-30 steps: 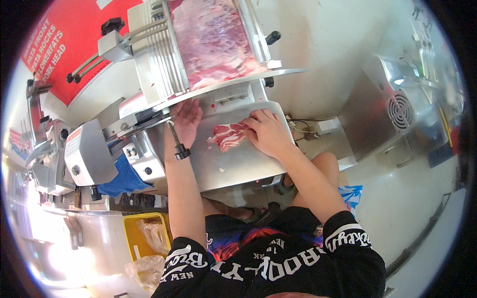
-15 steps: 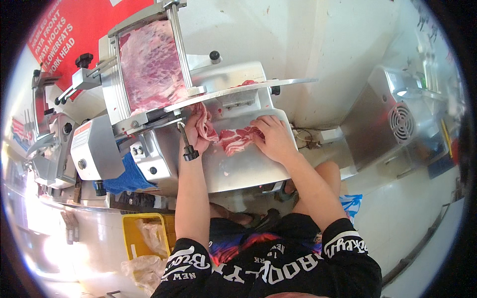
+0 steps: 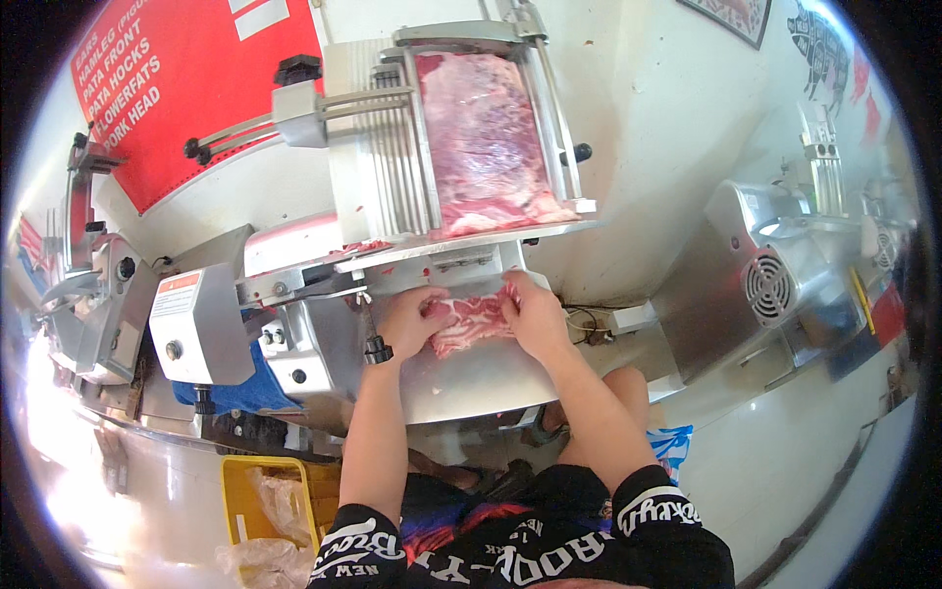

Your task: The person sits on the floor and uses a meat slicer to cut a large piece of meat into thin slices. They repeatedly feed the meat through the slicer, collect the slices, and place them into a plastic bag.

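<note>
Thin slices of red and white marbled meat (image 3: 473, 324) lie on the metal receiving tray (image 3: 471, 388) of a meat slicer. My left hand (image 3: 412, 322) has its fingers curled on the left end of the slices. At their right end my right hand (image 3: 538, 314) grips them, thumb and fingers bent over the edge. Just beyond my hands runs the slicer's blade edge and plate (image 3: 471, 244). A large slab of meat (image 3: 481, 142) sits in the slicer's carriage above it, held between metal rails.
The slicer's grey motor housing (image 3: 201, 329) and a black-knobbed rod (image 3: 376, 348) stand beside my left wrist. A second slicer (image 3: 103, 304) is at far left, a steel machine with a round vent (image 3: 756, 275) at right. A yellow crate (image 3: 235, 501) with plastic bags sits below.
The carriage with the slab has slid right along the slicer. My left hand has come down from the blade with its slice, and both hands now hold the meat between them. The view has shifted.
</note>
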{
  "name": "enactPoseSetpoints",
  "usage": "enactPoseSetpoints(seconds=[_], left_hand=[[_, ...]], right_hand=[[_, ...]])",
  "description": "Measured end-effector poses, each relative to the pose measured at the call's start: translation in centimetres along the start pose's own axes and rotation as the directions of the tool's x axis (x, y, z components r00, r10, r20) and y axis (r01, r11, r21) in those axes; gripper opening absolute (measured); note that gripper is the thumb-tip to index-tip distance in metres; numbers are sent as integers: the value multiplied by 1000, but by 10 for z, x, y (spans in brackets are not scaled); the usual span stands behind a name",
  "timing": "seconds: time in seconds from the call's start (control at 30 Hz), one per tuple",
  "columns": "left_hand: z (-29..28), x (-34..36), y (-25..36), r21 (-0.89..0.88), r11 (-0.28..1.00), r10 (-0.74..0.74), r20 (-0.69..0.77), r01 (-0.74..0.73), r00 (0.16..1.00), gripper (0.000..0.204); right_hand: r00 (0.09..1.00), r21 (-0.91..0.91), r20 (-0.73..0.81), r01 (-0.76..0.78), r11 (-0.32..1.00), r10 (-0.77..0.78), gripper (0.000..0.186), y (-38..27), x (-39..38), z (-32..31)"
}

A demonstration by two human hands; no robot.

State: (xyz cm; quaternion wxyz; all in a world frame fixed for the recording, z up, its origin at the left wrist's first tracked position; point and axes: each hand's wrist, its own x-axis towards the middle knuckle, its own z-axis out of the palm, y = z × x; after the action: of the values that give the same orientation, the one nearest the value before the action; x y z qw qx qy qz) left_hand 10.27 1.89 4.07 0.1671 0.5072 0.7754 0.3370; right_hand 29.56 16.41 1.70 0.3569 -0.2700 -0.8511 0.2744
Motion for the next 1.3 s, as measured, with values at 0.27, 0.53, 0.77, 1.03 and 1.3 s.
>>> enactPoseSetpoints(seconds=[0.27, 0.53, 0.77, 1.03, 1.3], left_hand=[[-18, 13, -28, -980, 168, -281, -150, -106, 948, 35], [-29, 8, -13, -901, -419, -158, -43, -106, 986, 22], [-14, 7, -57, -922, -388, -331, 123, -16, 936, 31], [17, -10, 18, -818, 574, 97, 26, -35, 995, 44], [11, -2, -30, 191, 975, 142, -157, -111, 977, 44]], right_hand=[[989, -315, 84, 143, 938, -123, 41, -5, -11, 9], [988, -301, 87, 147, 942, -126, 41, 3, -14, 13], [987, -239, 57, 160, 958, -151, 43, 0, -11, 12], [982, 592, 183, -143, 793, 41, 43, -14, 3, 15], [997, -311, 32, 83, 947, -77, 41, 11, -6, 1]])
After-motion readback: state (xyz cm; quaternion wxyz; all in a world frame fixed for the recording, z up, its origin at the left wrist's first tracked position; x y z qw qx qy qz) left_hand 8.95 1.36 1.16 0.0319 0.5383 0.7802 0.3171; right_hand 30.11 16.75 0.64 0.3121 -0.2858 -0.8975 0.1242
